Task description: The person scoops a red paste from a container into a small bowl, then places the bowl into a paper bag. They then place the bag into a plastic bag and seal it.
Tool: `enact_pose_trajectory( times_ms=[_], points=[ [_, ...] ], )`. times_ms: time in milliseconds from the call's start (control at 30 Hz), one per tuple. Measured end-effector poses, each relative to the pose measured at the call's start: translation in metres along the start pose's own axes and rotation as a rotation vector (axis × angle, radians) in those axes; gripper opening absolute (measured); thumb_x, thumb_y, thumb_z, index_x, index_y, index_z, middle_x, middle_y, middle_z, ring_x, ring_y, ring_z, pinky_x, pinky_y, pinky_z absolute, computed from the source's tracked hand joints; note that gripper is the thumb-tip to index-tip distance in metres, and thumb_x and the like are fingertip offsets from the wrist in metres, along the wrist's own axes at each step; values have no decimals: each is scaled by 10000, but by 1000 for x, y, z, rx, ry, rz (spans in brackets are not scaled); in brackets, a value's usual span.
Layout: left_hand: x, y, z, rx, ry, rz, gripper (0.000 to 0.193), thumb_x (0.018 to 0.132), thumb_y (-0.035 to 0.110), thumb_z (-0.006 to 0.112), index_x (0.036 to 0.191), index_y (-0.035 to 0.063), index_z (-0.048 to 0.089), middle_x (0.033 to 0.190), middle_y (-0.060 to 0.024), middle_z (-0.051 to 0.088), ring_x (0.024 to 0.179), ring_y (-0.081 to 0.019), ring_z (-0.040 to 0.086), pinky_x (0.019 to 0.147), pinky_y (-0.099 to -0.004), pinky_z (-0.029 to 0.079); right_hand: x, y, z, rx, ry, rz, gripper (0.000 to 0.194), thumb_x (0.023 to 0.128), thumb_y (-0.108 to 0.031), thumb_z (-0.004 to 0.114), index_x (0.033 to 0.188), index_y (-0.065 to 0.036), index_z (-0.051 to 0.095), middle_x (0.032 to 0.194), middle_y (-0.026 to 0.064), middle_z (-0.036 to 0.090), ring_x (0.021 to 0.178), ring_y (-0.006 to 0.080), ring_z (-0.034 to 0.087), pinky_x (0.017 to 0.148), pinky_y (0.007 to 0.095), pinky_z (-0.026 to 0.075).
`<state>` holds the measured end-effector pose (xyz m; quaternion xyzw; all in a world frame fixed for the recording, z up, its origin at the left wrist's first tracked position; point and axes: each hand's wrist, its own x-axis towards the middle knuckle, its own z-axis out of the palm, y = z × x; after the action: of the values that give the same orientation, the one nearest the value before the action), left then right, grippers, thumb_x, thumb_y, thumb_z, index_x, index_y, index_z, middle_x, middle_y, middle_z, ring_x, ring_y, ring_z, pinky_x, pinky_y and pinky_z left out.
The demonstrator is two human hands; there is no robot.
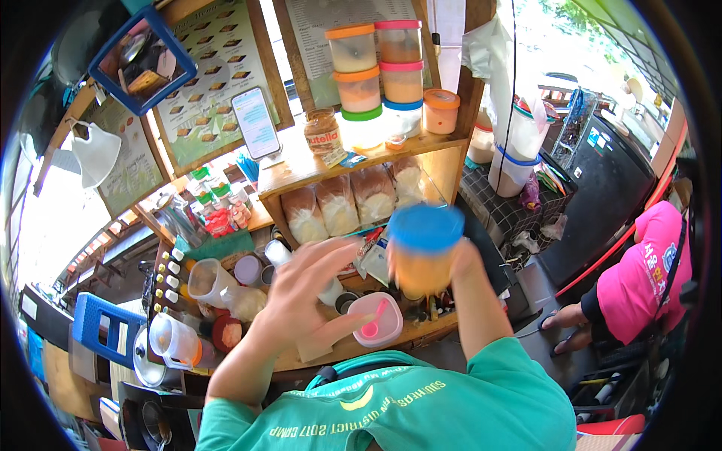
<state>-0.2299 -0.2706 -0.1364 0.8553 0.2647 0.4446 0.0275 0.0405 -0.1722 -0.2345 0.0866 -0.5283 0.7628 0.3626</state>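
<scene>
My right hand [459,262] holds up a clear plastic jar of orange contents with a blue lid [426,228]; both are slightly blurred. To its left my left hand [310,293] is raised with spread fingers and holds nothing. Below and between them, a pink spoon [373,324] lies in a small white square tub [389,332] at the counter's near edge. Beyond the jar, bagged bread loaves [338,206] fill the lower shelf. On the upper shelf stand stacked lidded jars [358,87], a Nutella jar [322,132] and a propped phone [255,123].
Plastic containers [210,284] and small bottles [171,280] crowd the counter's left side, near a blue stool [104,324]. Tall lidded tubs [510,169] stand on a cloth-covered surface at right. A person in a pink shirt [640,276] is at far right, by a black refrigerator [606,186].
</scene>
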Motion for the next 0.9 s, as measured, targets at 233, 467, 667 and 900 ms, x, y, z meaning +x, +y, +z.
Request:
enact_pose_trajectory(
  times_ms=[233, 467, 667, 900],
  points=[
    [-8, 94, -90, -1288, -661, 548, 341, 1068, 313, 576, 771, 151, 618, 725, 3, 499, 565, -160, 488, 495, -331, 332, 52, -120, -79, -1145, 1080, -425, 655, 787, -346, 917, 1287, -7, 664, 1215, 96, 740, 1087, 229, 728, 949, 363, 570],
    [3, 116, -79, -1312, -663, 506, 319, 1056, 209, 530, 759, 125, 606, 754, -53, 517, 607, -222, 518, 509, -350, 357, 105, -165, -111, -1792, 1481, -292, 877, 673, -605, 910, 1207, 36, 640, 1143, 226, 736, 1040, 375, 739, 897, 445, 587],
    [-4, 122, -88, -1240, -613, 503, 267, 1022, 155, 543, 772, 110, 626, 763, -54, 539, 609, -227, 526, 508, -365, 374, 118, -165, -132, -1925, 1518, -92, 924, 655, -645, 903, 1196, 43, 606, 1114, 241, 730, 1030, 388, 737, 889, 466, 592],
    [0, 107, -85, -1137, -583, 536, 297, 1030, 151, 506, 741, 153, 572, 713, -19, 463, 567, -189, 472, 487, -343, 325, 115, -161, -143, -1965, 1529, -210, 983, 600, -643, 930, 1193, 64, 591, 1141, 230, 714, 1064, 384, 723, 890, 493, 598]
  ],
)
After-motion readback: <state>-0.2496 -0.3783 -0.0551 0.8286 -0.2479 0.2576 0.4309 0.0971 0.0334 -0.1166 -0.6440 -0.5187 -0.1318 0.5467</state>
